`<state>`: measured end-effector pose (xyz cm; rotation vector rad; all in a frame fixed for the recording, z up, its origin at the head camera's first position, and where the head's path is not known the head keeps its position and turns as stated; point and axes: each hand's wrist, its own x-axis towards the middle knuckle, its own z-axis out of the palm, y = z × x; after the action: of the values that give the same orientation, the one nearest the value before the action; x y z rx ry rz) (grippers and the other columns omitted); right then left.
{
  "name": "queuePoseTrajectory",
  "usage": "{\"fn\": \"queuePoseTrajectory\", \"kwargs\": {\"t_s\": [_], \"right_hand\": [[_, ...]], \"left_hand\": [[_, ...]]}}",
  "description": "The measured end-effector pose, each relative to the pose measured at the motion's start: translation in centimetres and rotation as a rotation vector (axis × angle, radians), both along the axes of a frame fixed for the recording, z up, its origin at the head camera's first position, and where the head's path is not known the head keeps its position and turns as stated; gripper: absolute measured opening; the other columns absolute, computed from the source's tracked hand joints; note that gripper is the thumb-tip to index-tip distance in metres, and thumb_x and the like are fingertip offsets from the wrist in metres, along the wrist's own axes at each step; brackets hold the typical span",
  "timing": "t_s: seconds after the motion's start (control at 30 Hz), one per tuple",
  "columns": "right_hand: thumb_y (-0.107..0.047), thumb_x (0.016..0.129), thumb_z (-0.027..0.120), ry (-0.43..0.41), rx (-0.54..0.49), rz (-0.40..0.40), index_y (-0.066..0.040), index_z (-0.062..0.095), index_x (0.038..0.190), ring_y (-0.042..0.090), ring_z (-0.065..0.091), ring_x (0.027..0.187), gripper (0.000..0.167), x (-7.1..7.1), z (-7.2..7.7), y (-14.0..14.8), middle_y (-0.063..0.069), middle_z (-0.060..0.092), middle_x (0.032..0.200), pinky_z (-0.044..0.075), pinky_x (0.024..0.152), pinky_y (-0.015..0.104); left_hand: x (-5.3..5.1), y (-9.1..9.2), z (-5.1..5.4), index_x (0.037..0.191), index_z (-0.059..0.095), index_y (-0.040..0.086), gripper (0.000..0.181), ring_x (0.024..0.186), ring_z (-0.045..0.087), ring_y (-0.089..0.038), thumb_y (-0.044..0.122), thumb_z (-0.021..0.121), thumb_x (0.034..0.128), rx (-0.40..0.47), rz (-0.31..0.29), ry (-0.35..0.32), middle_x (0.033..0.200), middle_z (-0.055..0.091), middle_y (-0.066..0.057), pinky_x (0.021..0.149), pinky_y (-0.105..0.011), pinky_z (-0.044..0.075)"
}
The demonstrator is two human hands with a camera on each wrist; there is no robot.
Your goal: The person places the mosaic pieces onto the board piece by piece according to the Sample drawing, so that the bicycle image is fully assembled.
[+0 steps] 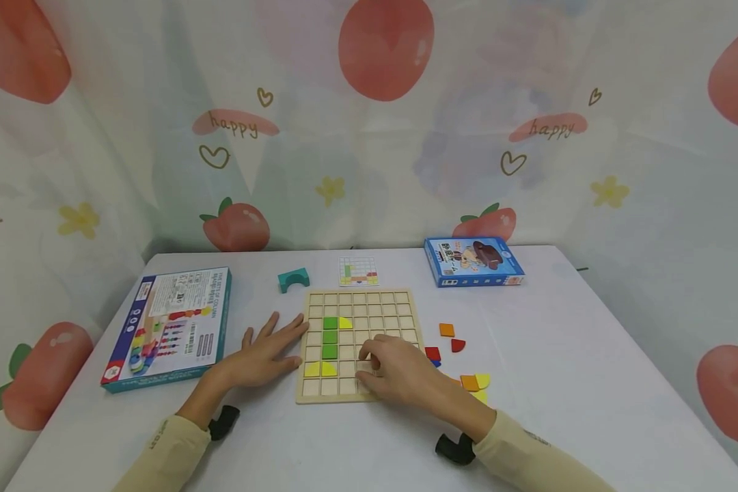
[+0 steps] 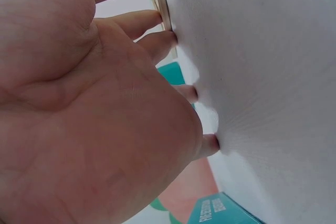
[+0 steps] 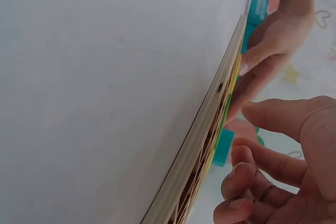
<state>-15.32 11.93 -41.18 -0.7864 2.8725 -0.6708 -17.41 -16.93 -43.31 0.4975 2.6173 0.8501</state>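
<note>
The pale wooden board (image 1: 313,337), ridged into square cells, lies flat on the white tabletop (image 1: 566,348). Flat green squares (image 1: 330,337) and yellow quarter-rounds (image 1: 312,370) fill some cells. The left hand (image 1: 264,357) spreads against its left edge, gripping nothing; the right hand (image 1: 400,369) — loosely bent, thumb apart, visibly empty — hovers above.

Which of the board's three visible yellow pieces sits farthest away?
The yellow quarter-circle beside the farthest green square; the other two share a nearer row.

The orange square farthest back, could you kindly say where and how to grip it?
Probably pinch the orange square from above by its left and right edges: it lies flat, with the red quarter-round close to its near edge.
</note>
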Motion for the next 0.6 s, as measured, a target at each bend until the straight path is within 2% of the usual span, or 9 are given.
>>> {"fn": "queuePoseTrajectory", "kwargs": {"t_s": [0.43, 0.6], "right_hand": [[-0.028, 0.092, 0.082, -0.016, -0.007, -0.097, -0.015, 0.077, 0.107, 0.009, 0.049, 0.071, 0.020, 0.1, 0.2, 3.9, -0.006, 0.057, 0.077, 0.039, 0.060, 0.021], [-0.026, 0.093, 0.082, 0.001, -0.024, -0.095, -0.013, 0.076, 0.106, 0.007, 0.047, 0.068, 0.019, 0.0, 0.1, 5.9, -0.006, 0.057, 0.078, 0.040, 0.059, 0.020]], "left_hand": [[-0.2, -0.1, -0.4, 0.169, 0.028, 0.021, 0.073, 0.166, -0.012, -0.046, 0.033, 0.062, 0.1058, -0.016, 0.006, -0.011, 0.180, 0.015, -0.006, 0.122, -0.080, -0.014], [-0.2, 0.0, -0.2, 0.169, 0.028, 0.019, 0.073, 0.166, -0.013, -0.046, 0.032, 0.062, 0.1059, -0.010, 0.004, -0.016, 0.180, 0.015, -0.008, 0.122, -0.080, -0.015]]}}
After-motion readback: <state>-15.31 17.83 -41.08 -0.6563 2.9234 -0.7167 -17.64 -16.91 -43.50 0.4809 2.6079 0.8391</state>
